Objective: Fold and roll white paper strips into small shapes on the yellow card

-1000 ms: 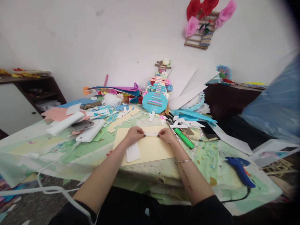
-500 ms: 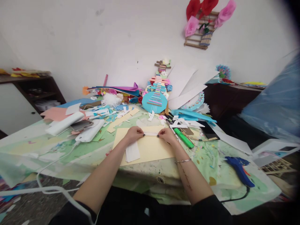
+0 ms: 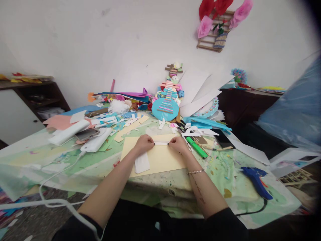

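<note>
A narrow white paper strip stretches between my two hands, above a cream sheet of card. My left hand pinches its left end, and my right hand pinches the right end. Both hands have curled fingers and rest close to the card. Under my left wrist lies a small stack of white paper pieces, partly covered by the forearm. Just right of my right hand is a green marker or cutter.
A blue paper lute leans at the back among paper scraps. A blue glue gun lies at the right, its cord trailing off the edge. A white power strip and a dark phone flank the work area.
The strip looks flatter and thinner between my fingers. My hands have shifted only very slightly, and the other things stay where they were.
</note>
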Action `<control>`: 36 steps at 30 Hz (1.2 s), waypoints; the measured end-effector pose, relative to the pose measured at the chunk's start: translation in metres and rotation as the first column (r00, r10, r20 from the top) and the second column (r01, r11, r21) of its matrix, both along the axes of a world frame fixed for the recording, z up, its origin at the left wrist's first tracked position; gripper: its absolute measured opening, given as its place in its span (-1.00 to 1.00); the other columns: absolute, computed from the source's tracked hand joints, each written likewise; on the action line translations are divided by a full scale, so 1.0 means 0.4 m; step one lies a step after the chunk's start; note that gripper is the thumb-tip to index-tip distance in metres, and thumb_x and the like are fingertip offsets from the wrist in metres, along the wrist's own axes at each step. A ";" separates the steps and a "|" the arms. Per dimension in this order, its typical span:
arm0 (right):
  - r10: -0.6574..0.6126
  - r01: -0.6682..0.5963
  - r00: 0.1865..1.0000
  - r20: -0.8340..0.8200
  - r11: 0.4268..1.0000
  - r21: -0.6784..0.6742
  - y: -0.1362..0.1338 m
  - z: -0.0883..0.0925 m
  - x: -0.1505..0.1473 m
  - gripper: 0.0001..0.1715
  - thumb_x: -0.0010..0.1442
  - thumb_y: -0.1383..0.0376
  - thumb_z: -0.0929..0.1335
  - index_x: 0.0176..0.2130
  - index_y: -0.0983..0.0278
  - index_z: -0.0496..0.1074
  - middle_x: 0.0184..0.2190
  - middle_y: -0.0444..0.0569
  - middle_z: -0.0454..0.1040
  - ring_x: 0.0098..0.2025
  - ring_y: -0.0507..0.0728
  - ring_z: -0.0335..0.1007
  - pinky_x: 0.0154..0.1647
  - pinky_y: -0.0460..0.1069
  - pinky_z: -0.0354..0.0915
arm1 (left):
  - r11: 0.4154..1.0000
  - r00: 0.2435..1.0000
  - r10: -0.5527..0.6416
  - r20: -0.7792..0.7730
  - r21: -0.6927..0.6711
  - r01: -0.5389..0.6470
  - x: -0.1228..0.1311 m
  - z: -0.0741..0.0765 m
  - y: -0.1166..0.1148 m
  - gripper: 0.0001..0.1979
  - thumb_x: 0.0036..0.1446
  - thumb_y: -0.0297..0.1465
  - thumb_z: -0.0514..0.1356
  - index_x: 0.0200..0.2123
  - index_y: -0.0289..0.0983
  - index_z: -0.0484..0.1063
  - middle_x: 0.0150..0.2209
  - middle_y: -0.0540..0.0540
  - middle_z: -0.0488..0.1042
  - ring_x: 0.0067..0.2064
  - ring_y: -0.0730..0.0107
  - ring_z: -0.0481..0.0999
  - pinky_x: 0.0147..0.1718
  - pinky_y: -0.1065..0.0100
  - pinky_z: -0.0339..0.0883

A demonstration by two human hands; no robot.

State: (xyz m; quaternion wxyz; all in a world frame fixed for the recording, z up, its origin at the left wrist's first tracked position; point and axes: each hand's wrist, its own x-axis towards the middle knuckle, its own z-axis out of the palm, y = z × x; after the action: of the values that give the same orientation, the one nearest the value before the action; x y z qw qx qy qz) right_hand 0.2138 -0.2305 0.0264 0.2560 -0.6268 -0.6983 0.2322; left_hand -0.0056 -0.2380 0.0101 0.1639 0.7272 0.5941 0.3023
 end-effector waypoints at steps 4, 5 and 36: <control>-0.024 0.024 0.999 0.023 1.000 0.006 0.001 0.001 -0.004 -0.88 -0.18 0.30 0.36 -0.56 0.29 0.50 -0.59 -0.08 0.48 -0.51 0.03 0.31 -0.57 -0.13 0.05 | 1.000 0.999 0.023 -0.028 0.004 -0.023 0.002 -0.006 0.006 -0.87 -0.18 -0.38 0.15 -0.56 -0.28 0.49 -0.35 -0.09 0.47 -0.30 0.31 0.43 -0.32 0.39 0.26; -0.028 0.028 0.999 0.027 1.000 0.007 0.002 0.001 -0.004 -0.88 -0.19 0.29 0.36 -0.56 0.29 0.50 -0.58 -0.08 0.48 -0.50 0.03 0.32 -0.57 -0.13 0.05 | 1.000 0.999 0.028 -0.032 0.003 -0.028 0.002 -0.007 0.007 -0.87 -0.18 -0.38 0.15 -0.56 -0.27 0.49 -0.35 -0.09 0.47 -0.30 0.31 0.42 -0.32 0.39 0.26; -0.026 0.024 0.999 0.046 0.998 0.053 0.014 -0.021 -0.003 -0.80 -0.16 0.33 0.36 -0.41 0.25 0.52 -0.49 -0.16 0.49 -0.46 -0.02 0.33 -0.54 -0.17 0.08 | 0.985 0.980 0.135 -0.146 -0.086 -0.148 0.033 0.021 -0.006 -0.88 -0.22 -0.52 0.14 -0.49 -0.23 0.34 -0.40 0.01 0.43 -0.31 0.34 0.36 -0.42 0.40 0.10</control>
State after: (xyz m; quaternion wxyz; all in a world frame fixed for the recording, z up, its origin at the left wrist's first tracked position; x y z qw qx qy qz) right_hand 0.2125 -0.2250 0.0181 0.2590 -0.6339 -0.7020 0.1957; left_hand 0.0077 -0.2405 0.0184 0.1345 0.6938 0.6682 0.2324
